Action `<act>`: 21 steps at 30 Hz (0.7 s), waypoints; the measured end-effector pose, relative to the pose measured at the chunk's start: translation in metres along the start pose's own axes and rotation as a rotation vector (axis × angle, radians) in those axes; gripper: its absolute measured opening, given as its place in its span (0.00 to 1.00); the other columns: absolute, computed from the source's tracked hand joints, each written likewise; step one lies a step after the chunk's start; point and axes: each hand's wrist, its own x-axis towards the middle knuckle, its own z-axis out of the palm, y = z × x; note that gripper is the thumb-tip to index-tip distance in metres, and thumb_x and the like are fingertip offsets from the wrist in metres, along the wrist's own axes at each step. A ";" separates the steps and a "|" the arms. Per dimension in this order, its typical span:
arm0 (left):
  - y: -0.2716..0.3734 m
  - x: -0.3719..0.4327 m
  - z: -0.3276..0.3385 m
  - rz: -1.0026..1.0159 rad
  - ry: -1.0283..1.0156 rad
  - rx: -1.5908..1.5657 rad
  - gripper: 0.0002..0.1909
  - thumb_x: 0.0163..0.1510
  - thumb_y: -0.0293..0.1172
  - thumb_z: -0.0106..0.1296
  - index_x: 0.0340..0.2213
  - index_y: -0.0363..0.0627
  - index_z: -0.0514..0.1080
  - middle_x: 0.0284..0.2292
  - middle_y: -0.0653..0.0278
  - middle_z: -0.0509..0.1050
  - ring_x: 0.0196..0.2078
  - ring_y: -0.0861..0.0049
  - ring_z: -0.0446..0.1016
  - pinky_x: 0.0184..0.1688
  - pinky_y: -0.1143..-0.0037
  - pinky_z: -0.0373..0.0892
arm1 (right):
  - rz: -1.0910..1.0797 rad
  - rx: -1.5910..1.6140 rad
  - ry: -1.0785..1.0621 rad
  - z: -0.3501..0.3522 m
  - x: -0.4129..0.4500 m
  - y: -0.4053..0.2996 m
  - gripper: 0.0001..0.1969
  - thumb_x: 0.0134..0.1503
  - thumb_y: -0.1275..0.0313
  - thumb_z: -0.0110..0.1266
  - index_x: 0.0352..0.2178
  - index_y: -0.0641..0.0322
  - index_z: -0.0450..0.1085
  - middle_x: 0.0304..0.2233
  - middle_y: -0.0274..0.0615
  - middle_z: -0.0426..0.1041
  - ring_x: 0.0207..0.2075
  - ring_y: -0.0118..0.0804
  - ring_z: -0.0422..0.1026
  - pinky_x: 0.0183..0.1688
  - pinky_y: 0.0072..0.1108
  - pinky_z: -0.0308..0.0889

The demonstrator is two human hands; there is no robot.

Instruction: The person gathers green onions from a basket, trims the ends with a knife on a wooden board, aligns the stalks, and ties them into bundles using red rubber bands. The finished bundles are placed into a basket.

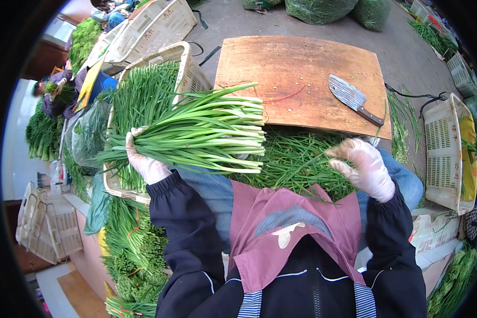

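My gloved left hand (145, 157) grips a bunch of garlic chives (206, 133) by its leafy part, the pale stem ends pointing right. My gloved right hand (361, 167) holds nothing; its thumb and fingers are apart, above a heap of loose green trimmings (294, 163) before my lap. Beyond the heap stands a wooden board (286, 59), with a cleaver (348, 92) lying at its right side, dark handle toward me. A thin red tie (286, 95) and small cut bits lie on the board.
Left of me, a plastic crate (194, 75) holds more chives (147, 83). Tied green bundles (137, 238) lie beside my left arm. Another crate (441, 151) stands at right. Full plastic bags (318, 10) sit on the floor ahead. A person (59, 93) handles greens at far left.
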 end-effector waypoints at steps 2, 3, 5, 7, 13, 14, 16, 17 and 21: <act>-0.004 -0.009 0.008 -0.103 -0.102 -0.167 0.06 0.46 0.26 0.49 0.29 0.39 0.69 0.23 0.64 0.71 0.29 0.74 0.69 0.42 0.71 0.65 | -0.134 0.325 0.197 -0.003 0.027 -0.040 0.09 0.46 0.73 0.55 0.31 0.65 0.72 0.27 0.44 0.72 0.29 0.37 0.71 0.32 0.23 0.66; -0.009 -0.017 0.016 -0.064 -0.134 -0.109 0.06 0.46 0.25 0.49 0.30 0.41 0.69 0.23 0.64 0.71 0.29 0.74 0.70 0.42 0.68 0.66 | -0.189 0.213 0.230 -0.002 0.039 -0.055 0.09 0.46 0.72 0.56 0.31 0.64 0.72 0.26 0.43 0.72 0.28 0.37 0.71 0.32 0.23 0.65; -0.008 -0.027 0.023 0.036 -0.149 0.009 0.08 0.47 0.25 0.48 0.32 0.42 0.70 0.25 0.63 0.73 0.31 0.73 0.71 0.46 0.65 0.63 | -0.202 0.010 0.311 0.010 0.061 -0.081 0.12 0.45 0.63 0.56 0.29 0.61 0.73 0.20 0.39 0.67 0.24 0.38 0.68 0.28 0.27 0.63; -0.018 -0.033 0.034 0.091 -0.179 0.044 0.08 0.47 0.26 0.48 0.32 0.42 0.70 0.25 0.63 0.73 0.31 0.72 0.71 0.46 0.64 0.63 | -0.096 -0.158 0.190 0.019 0.077 -0.094 0.13 0.47 0.60 0.53 0.27 0.59 0.73 0.20 0.41 0.67 0.25 0.40 0.68 0.28 0.28 0.63; -0.024 -0.037 0.042 0.174 -0.216 0.082 0.08 0.48 0.25 0.47 0.33 0.41 0.69 0.24 0.63 0.73 0.30 0.72 0.71 0.46 0.65 0.63 | 0.026 0.121 0.204 0.041 0.087 -0.086 0.11 0.48 0.62 0.52 0.22 0.59 0.70 0.21 0.43 0.70 0.26 0.43 0.70 0.28 0.29 0.64; -0.023 -0.037 0.042 0.169 -0.224 0.077 0.07 0.48 0.24 0.47 0.33 0.41 0.69 0.23 0.63 0.73 0.30 0.72 0.71 0.47 0.65 0.63 | -0.042 0.037 0.294 0.047 0.082 -0.085 0.11 0.49 0.63 0.51 0.21 0.58 0.68 0.19 0.41 0.68 0.24 0.41 0.69 0.26 0.28 0.64; -0.020 -0.039 0.039 0.160 -0.236 0.064 0.07 0.48 0.24 0.47 0.32 0.41 0.69 0.23 0.62 0.73 0.30 0.71 0.72 0.47 0.65 0.63 | -0.048 -0.120 0.314 0.049 0.073 -0.081 0.10 0.49 0.63 0.51 0.21 0.57 0.67 0.18 0.39 0.66 0.22 0.40 0.69 0.25 0.27 0.64; -0.018 -0.040 0.036 0.157 -0.240 0.060 0.07 0.47 0.24 0.48 0.32 0.41 0.69 0.23 0.62 0.73 0.30 0.71 0.72 0.47 0.65 0.63 | -0.052 -0.197 0.322 0.050 0.069 -0.077 0.10 0.49 0.63 0.51 0.21 0.57 0.66 0.17 0.38 0.66 0.22 0.39 0.68 0.25 0.26 0.63; -0.003 -0.031 0.018 0.172 -0.225 0.071 0.07 0.46 0.24 0.48 0.31 0.41 0.69 0.23 0.64 0.72 0.31 0.72 0.71 0.49 0.65 0.60 | 0.016 -0.367 0.100 0.045 0.030 -0.022 0.10 0.47 0.63 0.53 0.22 0.57 0.64 0.16 0.37 0.64 0.21 0.38 0.67 0.25 0.27 0.63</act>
